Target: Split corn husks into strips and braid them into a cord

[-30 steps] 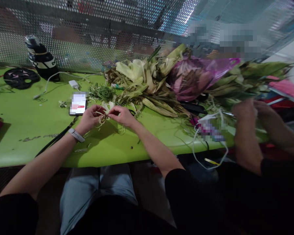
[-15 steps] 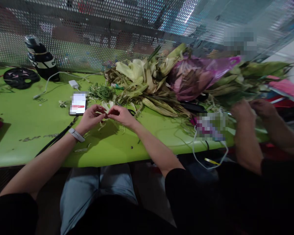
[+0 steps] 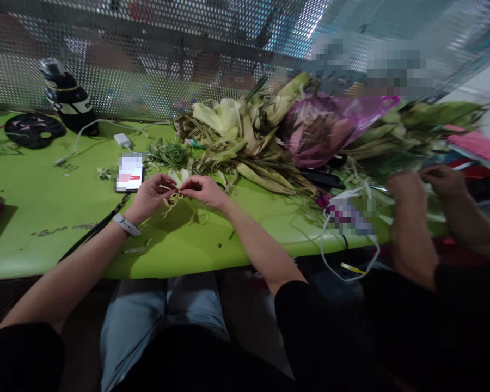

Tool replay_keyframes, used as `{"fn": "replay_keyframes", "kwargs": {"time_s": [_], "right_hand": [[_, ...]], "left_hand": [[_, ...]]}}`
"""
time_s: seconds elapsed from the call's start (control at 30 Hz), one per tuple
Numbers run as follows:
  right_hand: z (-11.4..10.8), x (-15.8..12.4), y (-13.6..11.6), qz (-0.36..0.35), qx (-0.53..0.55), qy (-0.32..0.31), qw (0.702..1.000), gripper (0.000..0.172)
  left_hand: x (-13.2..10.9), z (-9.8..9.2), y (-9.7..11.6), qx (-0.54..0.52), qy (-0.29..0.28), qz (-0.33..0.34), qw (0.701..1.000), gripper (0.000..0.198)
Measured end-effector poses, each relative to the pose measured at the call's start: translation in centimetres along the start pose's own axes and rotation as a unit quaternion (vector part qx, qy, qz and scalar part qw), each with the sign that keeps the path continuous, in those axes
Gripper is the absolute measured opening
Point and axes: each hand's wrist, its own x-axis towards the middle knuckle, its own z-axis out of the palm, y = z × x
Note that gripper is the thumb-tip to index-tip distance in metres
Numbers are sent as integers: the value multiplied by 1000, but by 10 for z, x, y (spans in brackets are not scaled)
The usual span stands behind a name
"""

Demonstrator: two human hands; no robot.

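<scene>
My left hand and my right hand meet over the green table, both pinched on a small bundle of pale leaf strips held between the fingertips. Loose ends of the strips hang down toward the table. A white watch sits on my left wrist. A phone with a lit screen lies just behind my left hand. A large heap of green and dried leaves lies behind my right hand.
A co-worker's two hands handle leaves at the right. A pink plastic bag lies on the heap. A white charger and cable, a black bottle and a black disc stand at the back left, before a perforated metal screen.
My hands have kept almost still, the fingers working the strips slightly. The co-worker's hands have shifted a little at the right.
</scene>
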Motion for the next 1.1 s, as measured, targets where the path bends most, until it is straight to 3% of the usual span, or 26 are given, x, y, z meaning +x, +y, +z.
{"fn": "replay_keyframes", "kwargs": {"time_s": [0.5,0.67,0.87,1.1], "right_hand": [[8,3,2,28,16,2,999,13],[10,5,5,50,69,23,996,12],[10,6,5,70,144,-46,986,13],[7,7,5,101,183,-59,976,12]], "left_hand": [[-8,7,4,139,34,66,988,13],[-7,6,-1,158,47,89,982,20],[-6,6,-5,171,51,102,979,21],[-6,5,-2,194,55,115,973,20]]}}
